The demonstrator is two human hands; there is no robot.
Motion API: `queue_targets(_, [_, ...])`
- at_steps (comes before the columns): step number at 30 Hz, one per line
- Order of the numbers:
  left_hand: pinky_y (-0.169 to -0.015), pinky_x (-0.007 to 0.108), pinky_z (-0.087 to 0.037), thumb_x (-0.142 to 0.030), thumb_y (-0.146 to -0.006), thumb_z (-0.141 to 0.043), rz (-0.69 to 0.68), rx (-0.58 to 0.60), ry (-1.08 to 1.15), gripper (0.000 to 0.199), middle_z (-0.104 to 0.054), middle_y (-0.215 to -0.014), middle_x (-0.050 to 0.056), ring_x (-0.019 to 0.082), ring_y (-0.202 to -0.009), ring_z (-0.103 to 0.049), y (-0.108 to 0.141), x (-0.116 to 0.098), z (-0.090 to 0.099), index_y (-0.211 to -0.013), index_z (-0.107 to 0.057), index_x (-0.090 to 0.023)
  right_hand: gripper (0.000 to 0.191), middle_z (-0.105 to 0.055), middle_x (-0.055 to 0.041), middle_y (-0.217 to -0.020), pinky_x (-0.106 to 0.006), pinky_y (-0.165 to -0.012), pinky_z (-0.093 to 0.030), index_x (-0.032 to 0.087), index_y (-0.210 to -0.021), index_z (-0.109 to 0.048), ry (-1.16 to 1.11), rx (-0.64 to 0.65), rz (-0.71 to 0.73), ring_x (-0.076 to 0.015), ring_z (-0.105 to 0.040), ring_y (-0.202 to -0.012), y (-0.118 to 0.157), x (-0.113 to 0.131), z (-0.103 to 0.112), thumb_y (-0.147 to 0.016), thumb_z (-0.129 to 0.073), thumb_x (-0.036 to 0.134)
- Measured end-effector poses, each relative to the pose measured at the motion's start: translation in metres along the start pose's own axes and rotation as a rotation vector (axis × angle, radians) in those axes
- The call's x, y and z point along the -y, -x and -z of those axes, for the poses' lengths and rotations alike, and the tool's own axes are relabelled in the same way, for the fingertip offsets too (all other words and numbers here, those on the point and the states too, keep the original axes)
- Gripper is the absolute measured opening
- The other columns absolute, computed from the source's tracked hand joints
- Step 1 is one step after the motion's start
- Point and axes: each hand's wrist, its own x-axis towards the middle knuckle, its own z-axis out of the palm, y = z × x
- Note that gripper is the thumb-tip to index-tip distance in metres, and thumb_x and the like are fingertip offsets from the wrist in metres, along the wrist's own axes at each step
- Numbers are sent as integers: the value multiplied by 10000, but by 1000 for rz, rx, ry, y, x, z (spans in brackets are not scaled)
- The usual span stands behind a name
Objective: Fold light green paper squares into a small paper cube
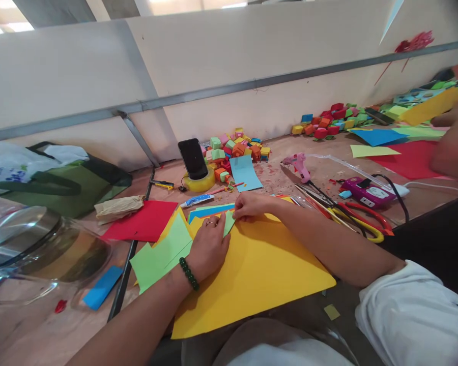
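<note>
A small piece of light green paper (229,223) lies over a large yellow sheet (259,269). My left hand (209,246), with a ring and a green bead bracelet, presses its closed fingers on the piece's left side. On the other side, my right hand (249,204) pinches the piece's upper right edge; its fingertips are partly hidden. Larger light green paper (164,249) rests under and beside my left wrist. Blue paper (217,211) sticks out beyond the yellow sheet, just past my fingers.
Behind stand a phone (194,158) on a tape roll (199,182) and a pile of small paper boxes (229,150). A pink glue gun (301,166), scissors (362,218) and purple power strip (366,192) lie right. A glass jug (61,249) stands left. Another person's arm (454,147) reaches in.
</note>
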Motion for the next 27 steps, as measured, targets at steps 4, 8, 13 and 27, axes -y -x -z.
queue_targets(4, [-886, 448, -429, -224, -902, -382, 7, 60, -143, 459, -590, -1137, 206, 302, -1028, -518, 0, -9, 4, -1319, -465, -50, 185, -592, 17, -448, -185, -436, -442, 160, -541, -596, 33, 23, -17, -93, -553, -415, -3, -1, 0, -662, -703, 249])
queue_targets(8, [-872, 433, -429, -218, -910, -398, 23, 78, -181, 428, -573, -1184, 195, 302, -1030, -510, 1, -14, 8, -1301, -496, -74, 195, -600, -1, -478, -199, -458, -444, 155, -558, -586, 92, 18, -38, -104, -559, -431, -1, 3, -1, -714, -662, 244])
queue_targets(13, [-848, 431, -440, -186, -906, -411, -6, 95, -161, 334, -590, -1034, 180, 293, -970, -515, 0, -16, 12, -1163, -589, -70, 238, -614, -17, -551, -194, -468, -381, 149, -562, -596, 343, 0, 4, -101, -550, -481, 5, 11, -2, -774, -564, 252])
queue_targets(27, [-740, 314, -485, -186, -924, -347, -17, 162, 80, 320, -565, -939, 99, 178, -752, -586, -1, -8, 18, -1003, -653, -139, 196, -689, -71, -792, -232, -508, -333, 152, -834, -683, 617, -101, -1, -185, -596, -681, 6, 14, -4, -735, -627, 312])
